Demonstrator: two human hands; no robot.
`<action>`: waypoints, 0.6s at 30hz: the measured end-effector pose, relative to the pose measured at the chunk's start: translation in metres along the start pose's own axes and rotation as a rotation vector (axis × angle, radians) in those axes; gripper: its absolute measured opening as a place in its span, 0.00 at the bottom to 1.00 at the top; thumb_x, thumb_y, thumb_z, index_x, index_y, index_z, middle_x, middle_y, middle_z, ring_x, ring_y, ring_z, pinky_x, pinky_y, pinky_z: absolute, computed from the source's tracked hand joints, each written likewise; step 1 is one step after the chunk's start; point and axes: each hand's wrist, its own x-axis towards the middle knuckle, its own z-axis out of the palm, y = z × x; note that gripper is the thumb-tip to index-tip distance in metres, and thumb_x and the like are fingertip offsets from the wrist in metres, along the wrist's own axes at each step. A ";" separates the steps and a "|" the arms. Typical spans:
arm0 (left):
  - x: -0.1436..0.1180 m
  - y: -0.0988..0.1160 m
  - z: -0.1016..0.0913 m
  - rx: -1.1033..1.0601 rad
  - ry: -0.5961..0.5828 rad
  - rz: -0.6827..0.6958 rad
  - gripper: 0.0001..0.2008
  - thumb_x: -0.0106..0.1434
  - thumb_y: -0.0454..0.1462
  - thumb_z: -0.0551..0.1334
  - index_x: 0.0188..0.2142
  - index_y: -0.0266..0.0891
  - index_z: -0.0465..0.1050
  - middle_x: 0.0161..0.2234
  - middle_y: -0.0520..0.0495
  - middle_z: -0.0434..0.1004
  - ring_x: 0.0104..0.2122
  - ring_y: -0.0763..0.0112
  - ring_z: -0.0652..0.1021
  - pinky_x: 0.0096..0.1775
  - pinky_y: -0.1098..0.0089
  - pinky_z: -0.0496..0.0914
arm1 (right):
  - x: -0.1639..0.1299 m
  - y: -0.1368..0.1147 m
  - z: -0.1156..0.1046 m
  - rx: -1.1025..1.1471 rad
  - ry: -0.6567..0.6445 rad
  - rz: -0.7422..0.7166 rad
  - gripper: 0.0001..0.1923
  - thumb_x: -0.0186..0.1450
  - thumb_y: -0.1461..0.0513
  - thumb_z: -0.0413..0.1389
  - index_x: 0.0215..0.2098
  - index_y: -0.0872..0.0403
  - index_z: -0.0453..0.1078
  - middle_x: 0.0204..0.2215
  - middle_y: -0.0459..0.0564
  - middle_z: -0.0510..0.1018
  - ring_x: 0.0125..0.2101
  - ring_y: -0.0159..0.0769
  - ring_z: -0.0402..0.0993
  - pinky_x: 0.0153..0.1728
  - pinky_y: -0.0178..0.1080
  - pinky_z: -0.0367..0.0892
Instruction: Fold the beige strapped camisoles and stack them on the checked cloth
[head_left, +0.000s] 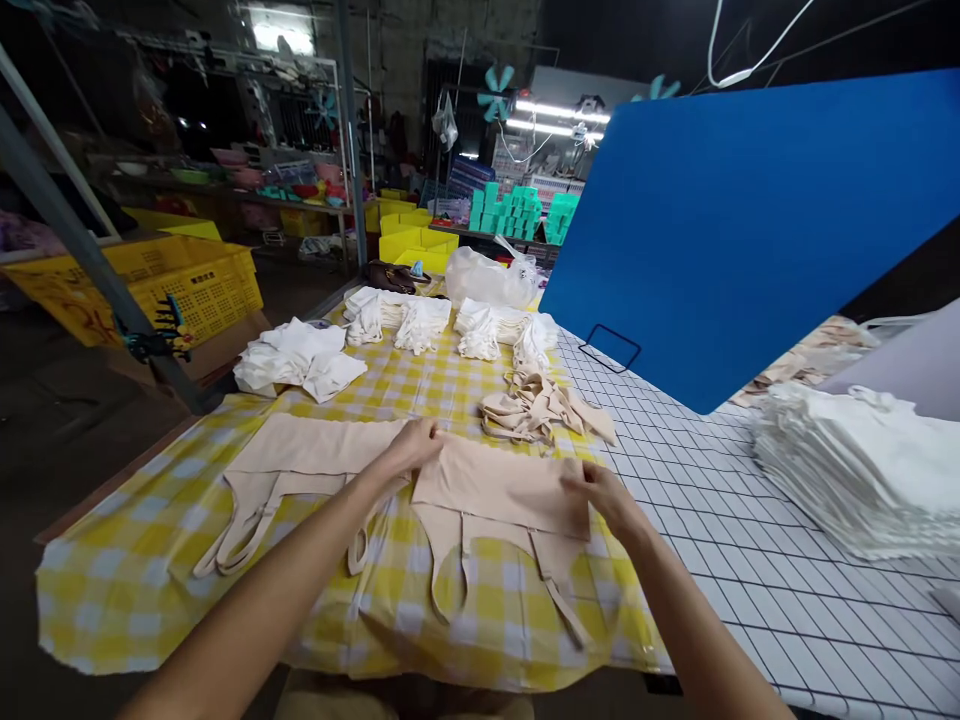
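Observation:
A beige strapped camisole top (502, 488) lies spread on the yellow checked tablecloth (315, 620), its straps pointing towards me. My left hand (417, 446) pinches its upper left corner, and my right hand (596, 490) grips the upper right edge. Just left of it lies a second beige camisole top (300, 450), laid flat with its straps also towards me and partly covered by my left forearm. Beyond my hands is a crumpled heap of beige tops (536, 405).
White folded garments (405, 315) and a loose white pile (296, 358) lie further back. A large blue board (735, 240) leans on the right, beside a white garment stack (862, 465) on the grid-patterned cloth (720, 560). A metal post and yellow crate (180, 285) stand left.

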 end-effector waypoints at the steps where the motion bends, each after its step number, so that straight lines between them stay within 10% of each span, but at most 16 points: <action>1: -0.001 0.002 -0.009 -0.020 0.030 0.021 0.04 0.57 0.33 0.52 0.28 0.38 0.64 0.24 0.53 0.69 0.28 0.72 0.71 0.27 0.75 0.60 | -0.003 -0.008 -0.008 0.071 -0.019 -0.023 0.09 0.48 0.58 0.58 0.23 0.56 0.65 0.20 0.45 0.70 0.24 0.33 0.66 0.25 0.34 0.60; 8: -0.030 0.004 -0.056 -0.345 0.318 0.395 0.04 0.61 0.37 0.52 0.31 0.40 0.60 0.35 0.50 0.75 0.37 0.69 0.75 0.38 0.72 0.67 | -0.044 -0.054 -0.057 0.100 0.147 -0.344 0.15 0.52 0.51 0.59 0.28 0.54 0.67 0.27 0.48 0.71 0.27 0.35 0.65 0.26 0.36 0.62; 18: -0.126 -0.057 0.035 0.139 0.051 0.747 0.19 0.56 0.22 0.48 0.43 0.39 0.66 0.45 0.46 0.74 0.52 0.68 0.69 0.56 0.61 0.60 | -0.115 0.058 -0.017 -0.457 -0.065 -0.627 0.07 0.58 0.68 0.49 0.28 0.51 0.66 0.35 0.51 0.72 0.36 0.40 0.69 0.33 0.40 0.68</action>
